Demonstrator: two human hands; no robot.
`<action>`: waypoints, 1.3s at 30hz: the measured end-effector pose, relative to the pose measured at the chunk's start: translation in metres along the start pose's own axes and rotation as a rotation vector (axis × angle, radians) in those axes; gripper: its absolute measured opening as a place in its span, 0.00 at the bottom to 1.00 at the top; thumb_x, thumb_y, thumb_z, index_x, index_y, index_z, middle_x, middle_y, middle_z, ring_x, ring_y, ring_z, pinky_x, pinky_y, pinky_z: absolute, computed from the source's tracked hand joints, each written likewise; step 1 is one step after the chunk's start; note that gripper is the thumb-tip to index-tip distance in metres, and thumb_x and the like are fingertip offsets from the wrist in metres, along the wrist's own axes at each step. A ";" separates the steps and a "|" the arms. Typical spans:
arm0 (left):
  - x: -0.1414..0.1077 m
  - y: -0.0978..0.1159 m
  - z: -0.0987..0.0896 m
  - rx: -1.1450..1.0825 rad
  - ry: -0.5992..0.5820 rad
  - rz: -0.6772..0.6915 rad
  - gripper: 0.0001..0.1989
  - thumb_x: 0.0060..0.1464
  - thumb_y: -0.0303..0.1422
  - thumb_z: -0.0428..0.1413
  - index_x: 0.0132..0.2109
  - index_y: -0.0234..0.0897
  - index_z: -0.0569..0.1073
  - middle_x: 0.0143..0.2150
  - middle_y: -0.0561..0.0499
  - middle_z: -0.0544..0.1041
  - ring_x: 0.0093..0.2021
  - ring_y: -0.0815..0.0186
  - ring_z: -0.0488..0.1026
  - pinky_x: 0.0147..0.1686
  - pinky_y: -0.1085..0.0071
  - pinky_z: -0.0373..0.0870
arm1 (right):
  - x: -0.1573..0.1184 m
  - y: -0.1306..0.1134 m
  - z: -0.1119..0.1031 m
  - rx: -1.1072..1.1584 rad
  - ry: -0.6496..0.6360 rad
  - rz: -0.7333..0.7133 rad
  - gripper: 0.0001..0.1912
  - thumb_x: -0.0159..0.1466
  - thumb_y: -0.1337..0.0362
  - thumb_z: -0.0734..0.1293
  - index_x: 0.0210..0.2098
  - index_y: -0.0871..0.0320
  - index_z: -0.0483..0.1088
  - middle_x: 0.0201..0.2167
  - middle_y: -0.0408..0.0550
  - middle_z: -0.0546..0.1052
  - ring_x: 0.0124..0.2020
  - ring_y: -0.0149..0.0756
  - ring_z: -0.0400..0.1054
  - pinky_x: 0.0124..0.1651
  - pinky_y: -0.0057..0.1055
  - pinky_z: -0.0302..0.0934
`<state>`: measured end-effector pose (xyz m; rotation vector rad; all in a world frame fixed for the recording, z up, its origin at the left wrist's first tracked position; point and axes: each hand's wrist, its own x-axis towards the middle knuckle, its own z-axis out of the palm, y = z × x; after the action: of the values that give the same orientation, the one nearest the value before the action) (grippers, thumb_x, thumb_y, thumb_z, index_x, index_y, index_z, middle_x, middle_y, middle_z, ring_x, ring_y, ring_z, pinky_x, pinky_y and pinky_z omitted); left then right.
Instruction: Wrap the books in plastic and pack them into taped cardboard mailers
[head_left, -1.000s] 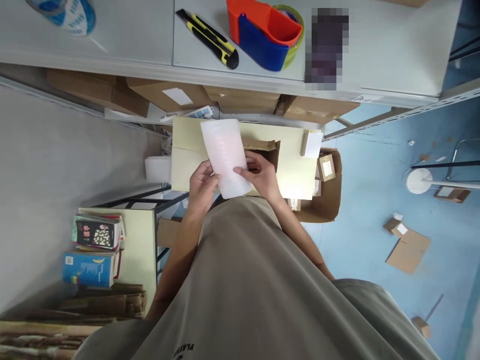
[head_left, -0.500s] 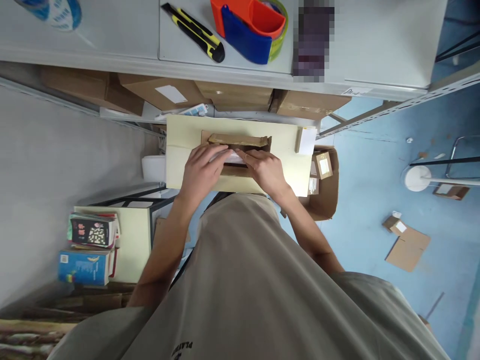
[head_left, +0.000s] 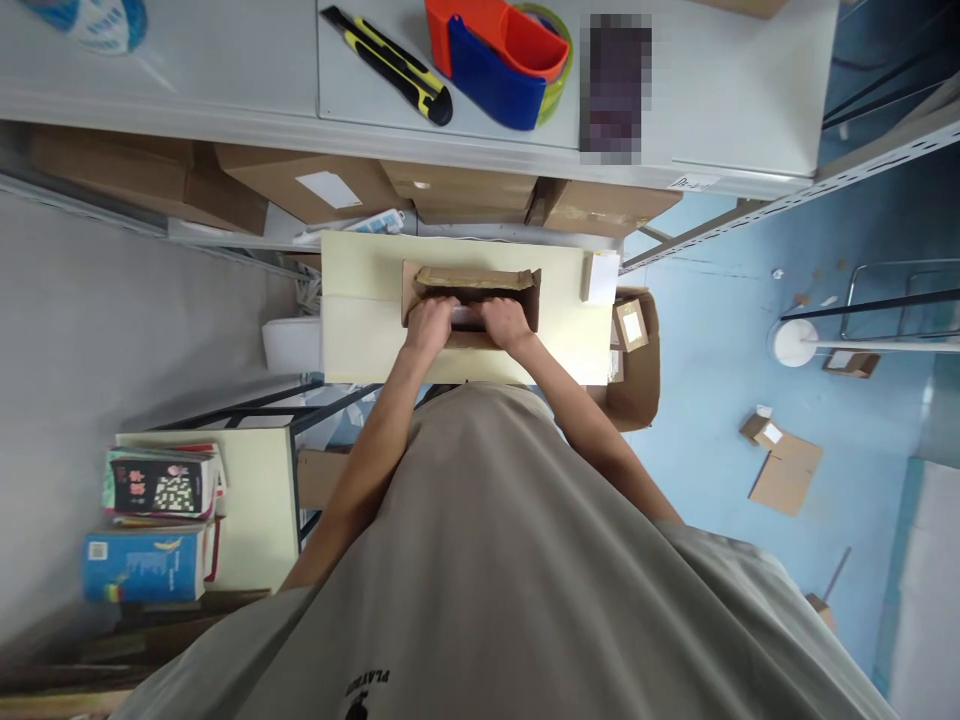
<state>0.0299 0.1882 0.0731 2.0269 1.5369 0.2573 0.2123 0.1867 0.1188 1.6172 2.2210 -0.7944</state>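
Observation:
An open cardboard box stands on a pale yellow tabletop, its far flap raised. Both my hands reach down into it. Between them lies a whitish, wrapped-looking item, mostly covered by my fingers and the box walls. My left hand is closed at the item's left end, fingertips hidden inside the box. At the right end, my right hand is closed on it too, knuckles up.
Behind the tabletop, a grey shelf carries a box cutter and a tape dispenser. Cardboard boxes fill the level below. A white small box sits at the right; a large carton stands beyond.
Both hands have gone deeper into the cardboard box with the whitish item, and their fingers have curled down. The view has shifted slightly.

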 end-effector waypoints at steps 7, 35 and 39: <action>-0.002 -0.004 0.004 0.016 -0.031 0.075 0.23 0.61 0.22 0.50 0.55 0.35 0.83 0.55 0.33 0.83 0.59 0.43 0.77 0.63 0.42 0.71 | 0.015 0.000 0.013 0.054 -0.107 0.138 0.26 0.74 0.75 0.54 0.62 0.68 0.77 0.59 0.71 0.80 0.61 0.54 0.76 0.61 0.45 0.70; -0.033 -0.025 -0.015 -0.197 0.224 -0.080 0.47 0.61 0.48 0.67 0.77 0.33 0.57 0.67 0.27 0.71 0.65 0.42 0.75 0.61 0.54 0.75 | -0.025 0.055 0.011 0.345 0.415 0.230 0.26 0.81 0.54 0.51 0.68 0.60 0.66 0.71 0.63 0.69 0.62 0.55 0.72 0.64 0.51 0.69; -0.022 -0.035 -0.021 -0.152 0.208 -0.029 0.21 0.67 0.39 0.61 0.64 0.41 0.76 0.63 0.37 0.73 0.59 0.50 0.78 0.61 0.56 0.75 | -0.041 0.058 0.024 0.272 0.453 0.255 0.21 0.78 0.60 0.58 0.59 0.58 0.78 0.73 0.59 0.69 0.68 0.55 0.66 0.69 0.52 0.66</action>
<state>-0.0160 0.1806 0.0749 1.9062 1.6162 0.5720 0.2784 0.1533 0.1053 2.3579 2.1831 -0.7404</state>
